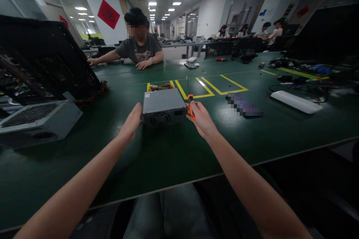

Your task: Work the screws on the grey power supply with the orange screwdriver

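Note:
A grey computer power supply [160, 101] sits on the green table in front of me, its fan grille and socket facing my side. A bundle of coloured cables [161, 86] comes out behind it. My left hand [131, 121] is at its left side, fingers stretched out along the casing; whether they touch it I cannot tell. At the right side, my right hand [200, 117] is closed around a screwdriver [191, 101] with an orange and black handle, its shaft pointing up and away. Some right fingertips reach the casing's right edge.
Another power supply [39, 119] stands at the left beside a black computer case [45, 59]. Yellow tape [196, 96] marks the table [168, 164]. To the right lie a blurred-out flat object [244, 104], a white bar [296, 102] and cables. A person [140, 44] sits opposite.

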`<state>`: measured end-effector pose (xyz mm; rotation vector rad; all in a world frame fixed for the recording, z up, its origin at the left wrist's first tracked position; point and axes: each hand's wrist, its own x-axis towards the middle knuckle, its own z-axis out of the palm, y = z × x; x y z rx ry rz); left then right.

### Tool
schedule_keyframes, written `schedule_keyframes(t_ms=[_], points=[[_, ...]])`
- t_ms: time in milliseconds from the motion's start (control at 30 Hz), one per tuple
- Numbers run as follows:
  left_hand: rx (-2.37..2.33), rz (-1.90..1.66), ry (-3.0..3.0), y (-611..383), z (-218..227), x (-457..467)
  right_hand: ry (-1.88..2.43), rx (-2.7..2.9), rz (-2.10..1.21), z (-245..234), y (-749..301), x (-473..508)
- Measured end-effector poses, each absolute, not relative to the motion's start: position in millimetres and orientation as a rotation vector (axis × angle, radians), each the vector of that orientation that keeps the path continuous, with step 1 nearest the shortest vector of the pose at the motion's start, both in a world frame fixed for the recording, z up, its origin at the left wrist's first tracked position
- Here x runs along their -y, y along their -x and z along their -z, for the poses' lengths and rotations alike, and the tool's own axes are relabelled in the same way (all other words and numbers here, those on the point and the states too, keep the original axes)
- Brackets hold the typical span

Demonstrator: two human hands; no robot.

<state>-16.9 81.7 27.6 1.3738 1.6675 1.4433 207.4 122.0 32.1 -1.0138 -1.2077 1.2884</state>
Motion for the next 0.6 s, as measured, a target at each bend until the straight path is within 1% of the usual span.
schedule_keyframes(t_ms=[67, 300, 400, 467, 533, 600], points=[[-1.529, -1.333, -1.135, 11, -28, -88, 1.015, 1.173, -1.322, -37, -201, -131], [-1.462, -1.452, -1.033, 0, -32, -86, 0.942, 1.094, -1.330, -33, -198, -129], [-1.401, -1.529, -1.127, 3, -32, -83, 0.781, 1.062, -1.314, -32, -196, -126], [-1.334, -1.627, -1.290, 5, -32, -81, 0.671, 1.035, -1.336, -31, -196, -125], [-1.274, -1.689, -1.481, 6, -30, -78, 0.623, 1.007, -1.390, -29, -197, -125], [-1.260, -1.676, -1.606, 9, -25, -75, 0.626, 0.975, -1.434, -26, -198, -124]])
